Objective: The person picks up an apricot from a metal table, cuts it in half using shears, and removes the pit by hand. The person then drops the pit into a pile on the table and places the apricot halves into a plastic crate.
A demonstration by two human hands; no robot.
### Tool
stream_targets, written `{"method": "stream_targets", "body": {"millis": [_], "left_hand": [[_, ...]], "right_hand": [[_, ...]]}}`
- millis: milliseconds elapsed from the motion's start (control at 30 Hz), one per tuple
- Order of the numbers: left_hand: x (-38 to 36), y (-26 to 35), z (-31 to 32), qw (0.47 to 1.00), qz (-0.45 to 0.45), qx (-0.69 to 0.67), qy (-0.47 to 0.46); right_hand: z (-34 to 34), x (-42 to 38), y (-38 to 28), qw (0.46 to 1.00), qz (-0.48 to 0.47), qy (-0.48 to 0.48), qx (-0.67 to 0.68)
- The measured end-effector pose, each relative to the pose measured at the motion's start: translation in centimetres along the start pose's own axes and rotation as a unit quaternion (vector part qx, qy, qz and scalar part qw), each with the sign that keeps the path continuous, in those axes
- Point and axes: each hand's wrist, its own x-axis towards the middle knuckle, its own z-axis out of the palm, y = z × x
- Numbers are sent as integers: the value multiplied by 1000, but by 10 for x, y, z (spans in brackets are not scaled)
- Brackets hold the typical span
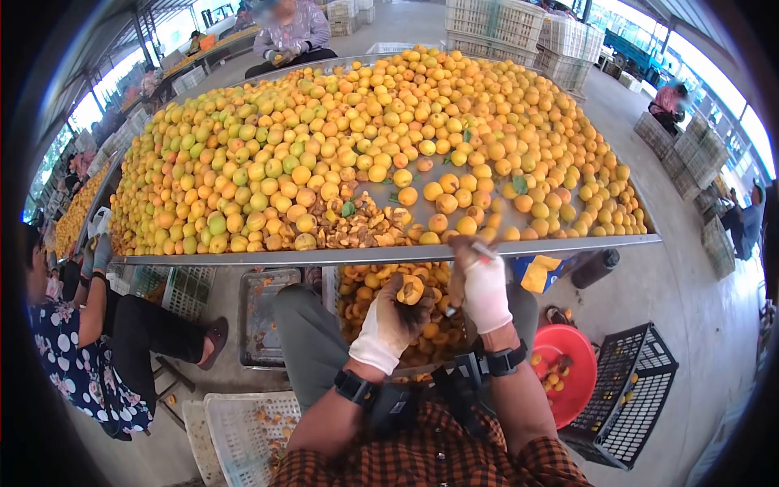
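Observation:
My left hand (393,312), in a stained white glove, is closed around an apricot piece (411,290) with its cut side showing. To its right, my right hand (479,280), also gloved, is closed at the front edge of the metal table (389,254); a small, blurred light-coloured tool (484,250) shows at its fingers. Below both hands sits a container of halved apricots (430,345). Whole apricots (268,146) are heaped on the table, with a pile of brown pits (365,226) near the front edge.
A red basin (580,369) and a black crate (641,398) stand at the right, a white crate (243,422) and metal tray (253,325) at the left. A co-worker (89,349) sits at the left; another person (288,32) sits across the table.

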Motion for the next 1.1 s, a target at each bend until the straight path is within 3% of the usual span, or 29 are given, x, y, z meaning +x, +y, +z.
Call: {"method": "stream_targets", "body": {"millis": [100, 133, 167, 233, 300, 367, 400, 433, 500, 567, 600, 633, 667, 700, 733, 767, 800, 833, 900, 933, 967, 1033, 1100], "left_hand": [[-1, 10, 10, 992, 57, 113, -18], [0, 12, 13, 972, 83, 221, 9], [0, 14, 18, 971, 85, 224, 4], [-2, 19, 30, 880, 186, 438, 7], [-2, 29, 40, 876, 184, 447, -3], [11, 38, 40, 904, 196, 379, -3], [27, 43, 28, 947, 127, 296, 14], [27, 42, 27, 946, 131, 295, 16], [26, 39, 27, 945, 155, 285, 33], [28, 47, 24, 952, 156, 264, 22], [28, 52, 23, 947, 147, 285, 22], [27, 55, 22, 942, 140, 304, 23], [23, 53, 25, 919, 173, 355, 6], [22, 51, 22, 797, 260, 542, -53], [17, 54, 15, 621, 340, 701, -85], [23, 52, 6, 614, 298, 728, -73], [3, 48, 22, 730, 216, 648, -4], [48, 40, -21, 560, 474, 673, -100], [37, 39, -2, 343, 611, 705, -106], [25, 38, 12, 664, 406, 626, -55], [11, 35, 27, 885, 140, 444, -7], [3, 28, 25, 892, 157, 422, 30], [16, 14, 9, 871, 238, 424, 66]], "right_hand": [[14, -12, -15, 938, -38, -173, -299], [16, -10, -8, 920, -80, -190, -333], [18, -2, 0, 922, -77, -173, -339], [23, 10, 1, 907, -94, -157, -378], [31, 24, 11, 914, -110, -138, -366], [32, 47, 24, 920, -122, -121, -353], [32, 64, 32, 949, -85, -46, -302], [36, 75, 33, 968, -45, 31, -246], [32, 89, 29, 964, -7, 19, -265], [32, 97, 31, 891, -160, 11, -425], [31, 96, 32, 907, -213, 23, -362], [32, 87, 22, 907, -212, 20, -364], [32, 74, 7, 894, -163, -65, -413], [33, 66, -3, 870, -118, -160, -452], [32, 57, -4, 859, -96, -180, -469], [27, 54, 4, 844, -86, -218, -482], [10, 60, 24, 906, -60, -212, -361], [23, 43, 9, 951, 10, -177, -255], [-12, 58, 49, 983, 11, -90, -157], [-4, 47, 41, 988, -6, -79, -133], [-5, 44, 43, 983, -34, -58, -173], [5, 33, 48, 986, -71, -20, -151], [6, 23, 59, 950, -189, -6, -250]]}}
